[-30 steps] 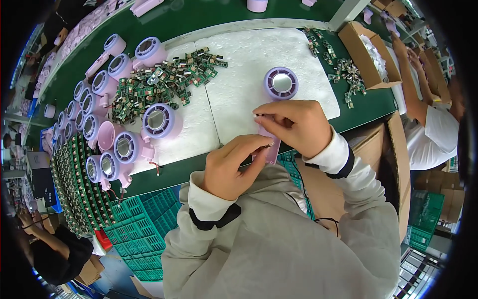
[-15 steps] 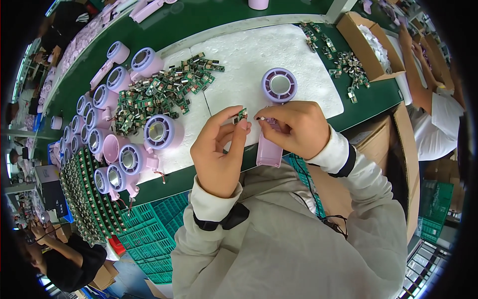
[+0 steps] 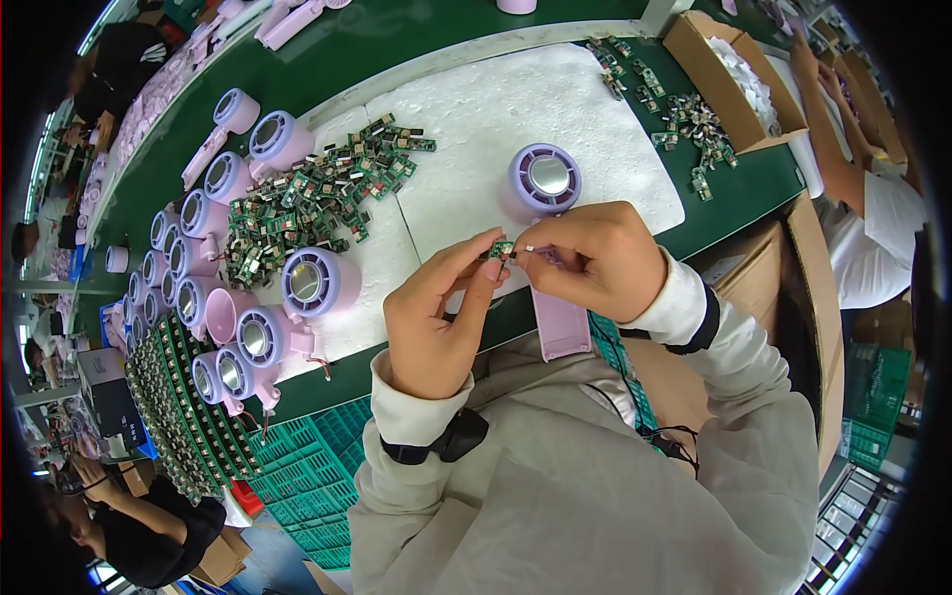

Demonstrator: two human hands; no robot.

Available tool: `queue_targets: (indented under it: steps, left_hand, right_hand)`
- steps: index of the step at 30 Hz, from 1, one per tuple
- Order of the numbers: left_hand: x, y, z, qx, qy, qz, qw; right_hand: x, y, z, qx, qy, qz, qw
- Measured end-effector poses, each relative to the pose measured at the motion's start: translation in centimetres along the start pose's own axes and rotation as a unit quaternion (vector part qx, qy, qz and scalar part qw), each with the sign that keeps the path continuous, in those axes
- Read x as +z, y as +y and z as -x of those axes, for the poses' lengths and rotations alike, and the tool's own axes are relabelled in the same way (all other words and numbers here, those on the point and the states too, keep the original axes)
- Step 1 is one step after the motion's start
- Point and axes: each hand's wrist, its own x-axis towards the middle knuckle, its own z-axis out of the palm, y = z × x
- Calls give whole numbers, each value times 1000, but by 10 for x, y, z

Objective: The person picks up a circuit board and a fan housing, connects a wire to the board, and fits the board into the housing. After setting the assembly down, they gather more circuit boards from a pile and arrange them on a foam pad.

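Observation:
My left hand [image 3: 443,315] pinches a small green circuit board [image 3: 501,248] between thumb and fingertips. My right hand [image 3: 595,260] is closed on a thin white connector end [image 3: 527,250] right beside the board. Under both hands lies a pink and lilac handheld fan: its round head [image 3: 542,178] rests on the white foam mat [image 3: 466,119] and its pink handle [image 3: 561,322] points toward me over the table edge.
A heap of green circuit boards [image 3: 307,203] lies on the mat to the left. Several pink fan heads [image 3: 213,297] line the left edge, with green trays [image 3: 178,416] below. A cardboard box [image 3: 734,69] and another person [image 3: 873,208] are at right.
My left hand has lifted and turned palm up, bringing the small board up to my right hand's fingertips. The view has shifted slightly; the fan has stayed put.

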Motion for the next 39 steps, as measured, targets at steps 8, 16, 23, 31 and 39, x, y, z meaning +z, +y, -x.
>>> queue_targets:
  steps: [8, 16, 23, 31, 39]
  left_hand:
    - [-9, -2, 0, 44, -66, 11, 997]
    - [-6, -2, 3, 29, -50, 45, 997]
    - [-7, 1, 5, 18, -50, 95, 994]
    - [-16, -5, -1, -50, -133, 208, 968]
    - [-14, -5, -3, -29, -147, 169, 974]
  right_hand:
    - [-4, -4, 1, -10, -22, -7, 1000]
    - [-1, -8, 2, -8, 7, 12, 1000]
    - [-5, -13, 2, 59, -1, -70, 996]
    - [-18, 2, 1, 79, -58, -155, 983]
    - [-14, 6, 8, 82, -56, -145, 984]
